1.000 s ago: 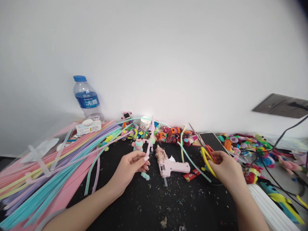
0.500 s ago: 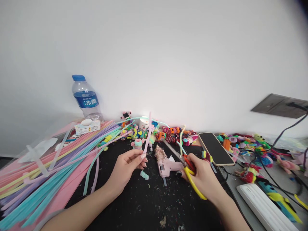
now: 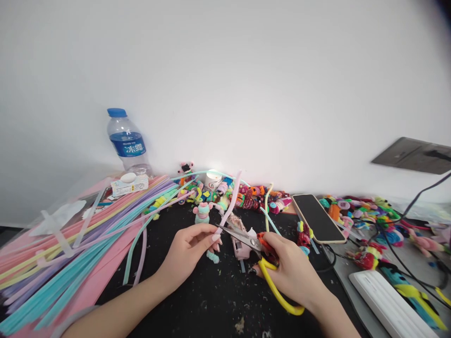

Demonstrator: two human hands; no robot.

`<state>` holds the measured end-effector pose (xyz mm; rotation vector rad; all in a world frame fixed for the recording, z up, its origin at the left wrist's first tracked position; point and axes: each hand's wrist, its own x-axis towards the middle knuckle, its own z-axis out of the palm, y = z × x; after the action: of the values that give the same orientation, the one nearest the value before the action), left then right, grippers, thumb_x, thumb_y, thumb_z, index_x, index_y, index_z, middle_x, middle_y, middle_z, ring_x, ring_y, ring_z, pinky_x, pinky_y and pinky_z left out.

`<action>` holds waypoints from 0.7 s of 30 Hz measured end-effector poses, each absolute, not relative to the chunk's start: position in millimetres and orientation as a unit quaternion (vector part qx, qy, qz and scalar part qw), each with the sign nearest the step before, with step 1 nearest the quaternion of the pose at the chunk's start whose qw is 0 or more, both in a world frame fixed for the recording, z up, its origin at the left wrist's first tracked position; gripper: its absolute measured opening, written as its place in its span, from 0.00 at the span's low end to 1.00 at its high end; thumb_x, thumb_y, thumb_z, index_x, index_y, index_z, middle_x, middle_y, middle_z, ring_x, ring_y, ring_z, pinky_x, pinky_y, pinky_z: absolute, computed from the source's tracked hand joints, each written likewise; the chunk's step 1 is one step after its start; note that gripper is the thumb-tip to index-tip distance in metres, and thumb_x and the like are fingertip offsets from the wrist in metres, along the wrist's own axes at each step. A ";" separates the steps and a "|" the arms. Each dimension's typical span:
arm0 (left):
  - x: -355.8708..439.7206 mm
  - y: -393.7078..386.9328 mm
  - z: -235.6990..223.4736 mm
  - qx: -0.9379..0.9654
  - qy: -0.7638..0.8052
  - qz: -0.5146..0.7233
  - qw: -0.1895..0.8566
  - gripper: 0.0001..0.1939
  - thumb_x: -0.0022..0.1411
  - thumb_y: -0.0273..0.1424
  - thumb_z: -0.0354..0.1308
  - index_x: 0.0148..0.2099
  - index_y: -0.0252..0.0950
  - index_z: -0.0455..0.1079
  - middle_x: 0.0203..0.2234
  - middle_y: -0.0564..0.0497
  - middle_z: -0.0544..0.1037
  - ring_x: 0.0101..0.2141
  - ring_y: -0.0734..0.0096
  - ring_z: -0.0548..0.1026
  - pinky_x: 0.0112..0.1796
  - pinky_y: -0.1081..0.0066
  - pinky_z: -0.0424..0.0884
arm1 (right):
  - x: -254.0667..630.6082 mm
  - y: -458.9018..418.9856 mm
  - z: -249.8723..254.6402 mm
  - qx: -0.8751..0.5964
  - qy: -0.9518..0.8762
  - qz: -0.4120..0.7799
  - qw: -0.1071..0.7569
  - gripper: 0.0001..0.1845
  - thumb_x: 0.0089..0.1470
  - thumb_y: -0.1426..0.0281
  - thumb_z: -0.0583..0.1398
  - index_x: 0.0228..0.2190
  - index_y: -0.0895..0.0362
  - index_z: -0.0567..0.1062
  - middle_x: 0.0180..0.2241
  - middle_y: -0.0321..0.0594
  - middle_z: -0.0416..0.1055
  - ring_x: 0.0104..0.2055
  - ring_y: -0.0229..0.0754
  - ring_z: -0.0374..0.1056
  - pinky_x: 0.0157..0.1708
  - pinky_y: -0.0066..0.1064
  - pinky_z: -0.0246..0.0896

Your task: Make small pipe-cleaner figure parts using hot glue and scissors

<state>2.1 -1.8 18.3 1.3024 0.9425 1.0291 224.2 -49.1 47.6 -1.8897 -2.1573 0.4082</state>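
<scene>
Scissors point(image 3: 252, 242) swung leftward since earlier frame; tips now at strip point(image 3: 231, 202), just above left hand point(image 3: 193, 246). Right hand point(image 3: 291, 265): fingers curled round handles, blades pointing left from it. Left hand: thumb and fingers pinching strip's lower end, nearer to strip than right hand. Strip's long axis rises from left hand, leaning right; blades cross it. Blade contact: cannot tell. Beyond blades: glue gun point(image 3: 241, 251), partly hidden. Beyond left hand: figure point(image 3: 202, 214), upright. Farthest: toys point(image 3: 251, 203).
</scene>
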 end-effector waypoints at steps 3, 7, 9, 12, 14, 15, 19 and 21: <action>1.6 -2.8 18.1 0.580 0.395 0.423 0.573 0.06 0.57 0.28 0.56 0.30 0.33 0.72 0.21 0.52 0.74 0.25 0.72 0.71 0.29 0.74 0.69 | 223.6 -49.4 47.8 -0.645 -0.740 0.149 0.120 0.13 0.39 0.68 0.63 0.25 0.54 0.63 0.26 0.30 0.65 0.26 0.38 0.58 0.24 0.26 0.46; 1.0 -3.8 16.0 0.605 0.378 0.413 0.566 0.08 0.57 0.28 0.56 0.28 0.33 0.73 0.22 0.52 0.73 0.25 0.73 0.71 0.30 0.75 0.68 | 223.0 -49.9 49.3 -0.638 -0.742 0.161 0.128 0.15 0.38 0.67 0.65 0.24 0.54 0.63 0.26 0.29 0.65 0.26 0.36 0.57 0.24 0.25 0.45; 1.1 -3.3 14.6 0.614 0.374 0.411 0.560 0.08 0.57 0.27 0.56 0.28 0.33 0.73 0.22 0.53 0.74 0.26 0.74 0.71 0.30 0.76 0.68 | 222.8 -49.9 49.9 -0.634 -0.744 0.166 0.131 0.15 0.38 0.67 0.65 0.24 0.54 0.63 0.25 0.29 0.64 0.26 0.36 0.57 0.24 0.25 0.45; 1.3 -2.0 12.7 0.625 0.371 0.407 0.553 0.08 0.58 0.27 0.56 0.28 0.33 0.73 0.23 0.52 0.74 0.26 0.73 0.72 0.31 0.76 0.67 | 222.6 -49.7 50.5 -0.629 -0.748 0.168 0.132 0.15 0.37 0.68 0.66 0.23 0.55 0.64 0.25 0.30 0.64 0.25 0.36 0.57 0.24 0.25 0.45; 1.3 -1.1 12.0 0.630 0.369 0.405 0.551 0.08 0.58 0.27 0.55 0.29 0.34 0.73 0.23 0.52 0.74 0.27 0.73 0.72 0.31 0.76 0.67 | 222.2 -49.6 50.8 -0.627 -0.749 0.169 0.134 0.14 0.37 0.68 0.66 0.23 0.55 0.64 0.25 0.30 0.64 0.25 0.36 0.56 0.24 0.25 0.45; 1.3 -0.9 11.8 0.631 0.368 0.404 0.550 0.08 0.58 0.27 0.55 0.29 0.34 0.73 0.23 0.52 0.74 0.27 0.73 0.72 0.31 0.76 0.67 | 222.0 -49.6 50.8 -0.626 -0.749 0.170 0.135 0.14 0.37 0.68 0.66 0.23 0.55 0.64 0.25 0.30 0.64 0.25 0.36 0.56 0.24 0.25 0.45; 1.4 -1.2 11.5 0.635 0.364 0.403 0.549 0.08 0.58 0.26 0.55 0.29 0.34 0.74 0.23 0.53 0.74 0.27 0.74 0.72 0.31 0.76 0.67 | 221.8 -50.2 50.6 -0.622 -0.750 0.178 0.138 0.14 0.37 0.69 0.66 0.24 0.55 0.65 0.25 0.29 0.64 0.26 0.36 0.57 0.24 0.25 0.46; 1.3 -2.0 11.5 0.635 0.359 0.403 0.553 0.08 0.58 0.26 0.55 0.29 0.34 0.74 0.23 0.52 0.74 0.27 0.74 0.72 0.31 0.76 0.67 | 222.5 -50.6 50.3 -0.623 -0.750 0.178 0.138 0.14 0.37 0.68 0.66 0.24 0.55 0.65 0.25 0.29 0.64 0.26 0.36 0.56 0.24 0.25 0.46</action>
<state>1.3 -2.0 11.5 1.5006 0.8484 0.9518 222.5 -50.6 50.3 -1.8009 -2.1680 0.5137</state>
